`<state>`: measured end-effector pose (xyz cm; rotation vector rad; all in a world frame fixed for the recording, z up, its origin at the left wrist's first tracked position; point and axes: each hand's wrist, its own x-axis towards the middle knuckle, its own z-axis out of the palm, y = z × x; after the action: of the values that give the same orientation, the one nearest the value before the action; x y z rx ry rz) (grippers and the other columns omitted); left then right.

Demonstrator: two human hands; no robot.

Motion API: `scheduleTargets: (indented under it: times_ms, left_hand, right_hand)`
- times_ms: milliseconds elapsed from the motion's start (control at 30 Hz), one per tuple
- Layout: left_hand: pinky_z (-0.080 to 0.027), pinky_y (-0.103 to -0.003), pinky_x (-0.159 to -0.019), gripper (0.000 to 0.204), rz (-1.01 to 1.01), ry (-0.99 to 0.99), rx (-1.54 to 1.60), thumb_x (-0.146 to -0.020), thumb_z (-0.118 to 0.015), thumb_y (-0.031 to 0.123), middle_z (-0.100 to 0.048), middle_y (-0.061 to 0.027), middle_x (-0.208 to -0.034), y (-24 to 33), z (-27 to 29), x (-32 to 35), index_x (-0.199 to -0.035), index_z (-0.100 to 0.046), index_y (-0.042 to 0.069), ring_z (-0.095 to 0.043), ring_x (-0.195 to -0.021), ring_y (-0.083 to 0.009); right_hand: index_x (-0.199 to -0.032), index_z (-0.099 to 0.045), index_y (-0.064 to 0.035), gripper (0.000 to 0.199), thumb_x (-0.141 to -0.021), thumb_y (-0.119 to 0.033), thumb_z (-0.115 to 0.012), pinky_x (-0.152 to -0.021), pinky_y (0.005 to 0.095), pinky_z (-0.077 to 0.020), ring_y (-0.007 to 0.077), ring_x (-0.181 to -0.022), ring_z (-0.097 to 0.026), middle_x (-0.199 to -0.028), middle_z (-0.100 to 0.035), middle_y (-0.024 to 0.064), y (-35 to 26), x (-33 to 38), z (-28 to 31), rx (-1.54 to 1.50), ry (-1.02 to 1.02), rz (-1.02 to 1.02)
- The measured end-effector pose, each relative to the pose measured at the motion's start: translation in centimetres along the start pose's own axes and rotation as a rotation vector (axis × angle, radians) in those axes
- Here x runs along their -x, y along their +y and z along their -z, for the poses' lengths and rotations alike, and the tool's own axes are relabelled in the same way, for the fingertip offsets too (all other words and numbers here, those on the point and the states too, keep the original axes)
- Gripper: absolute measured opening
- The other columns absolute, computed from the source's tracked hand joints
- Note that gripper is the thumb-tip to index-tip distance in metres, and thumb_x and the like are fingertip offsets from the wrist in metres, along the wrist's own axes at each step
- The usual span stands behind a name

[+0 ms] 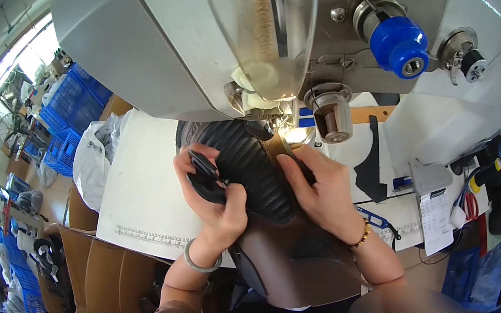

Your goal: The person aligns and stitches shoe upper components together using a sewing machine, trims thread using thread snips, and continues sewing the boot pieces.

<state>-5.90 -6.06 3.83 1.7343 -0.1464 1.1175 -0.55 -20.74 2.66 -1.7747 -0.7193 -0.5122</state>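
A dark leather workpiece (297, 254) with a black ribbed panel (248, 172) and a smooth brown part lies under the sewing machine's lit needle area (275, 121). It drapes over the table's near edge toward my body. My right hand (323, 190) pinches the edge of the piece beside a tan strip (276, 149), just right of the needle. Curled at the ribbed panel's left side, my left hand (211, 202) grips a black looped tool (203, 175) that looks like scissors. The needle tip is hidden by the machine and glare.
The grey-white machine head (185, 30) hangs over the work, with a blue knob (400, 46) and a bobbin-like part (334, 117). On the table's right lie a black cut piece (372, 168), a blue tool (374, 218) and red-handled scissors (470, 205). A cardboard box (110, 271) stands front left.
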Motion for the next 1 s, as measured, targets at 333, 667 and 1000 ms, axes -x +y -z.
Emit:
scheduleTargets:
  times_ms: [333, 667, 1000]
  left_hand:
    - [-0.031, -0.024, -0.067, 0.041, 0.007, 0.017, 0.017, -0.056, -0.041, -0.003, -0.038, -0.0119, -0.096, -1.0, -0.6, -0.2, -0.096, -0.032, 0.000, -0.032, -0.079, -0.0142]
    - [-0.027, -0.022, -0.062, 0.035, 0.022, -0.040, 0.226, -0.054, -0.036, -0.004, -0.035, -0.0054, -0.080, -2.2, 0.8, -3.1, -0.089, -0.039, 0.000, -0.031, -0.071, -0.0112]
    - [-0.030, -0.024, -0.066, 0.038, 0.063, -0.016, 0.349, -0.051, -0.039, -0.004, -0.039, -0.0082, -0.078, -3.4, 0.9, -4.3, -0.088, -0.043, -0.002, -0.034, -0.072, -0.0161]
  right_hand:
    - [-0.074, -0.054, -0.0013, 0.017, -0.083, -0.013, -0.065, -0.048, 0.0349, -0.0401, 0.0285, -0.053, -0.053, -0.064, -0.053, 0.0120, 2.0, -0.1, 0.1, -0.098, -0.048, 0.089]
    - [-0.077, -0.056, -0.0010, 0.014, -0.082, -0.009, -0.065, -0.050, 0.0323, -0.0388, 0.0249, -0.054, -0.050, -0.066, -0.050, 0.0109, 1.2, 0.9, 1.3, -0.136, -0.126, 0.044]
    - [-0.075, -0.056, 0.0015, 0.018, -0.084, -0.011, -0.064, -0.050, 0.0285, -0.0367, 0.0184, -0.052, -0.044, -0.062, -0.049, 0.0092, 0.7, 0.9, 0.6, -0.244, -0.156, -0.097]
